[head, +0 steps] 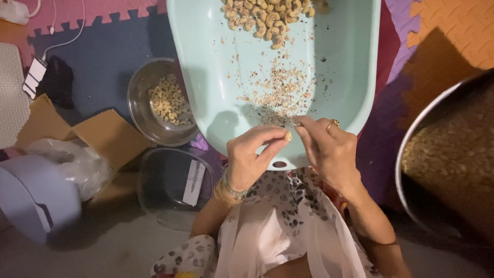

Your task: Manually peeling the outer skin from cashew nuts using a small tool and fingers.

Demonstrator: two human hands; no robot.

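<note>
My left hand (250,157) pinches one small nut (288,136). It looks smooth and pale. The big tub (206,92) is light green plastic, smooth and a bit shiny, with dry crumbly flakes (278,92) on it. The bowl (141,82) beside it is shiny metal. The big pot (411,149) has a shiny metal rim too. The empty bowl (154,206) looks clear like glass or plastic. The floor mats (103,51) look soft, matt foam. My dress (278,226) is thin cloth. The box flaps (110,134) are matt brown cardboard.
</note>
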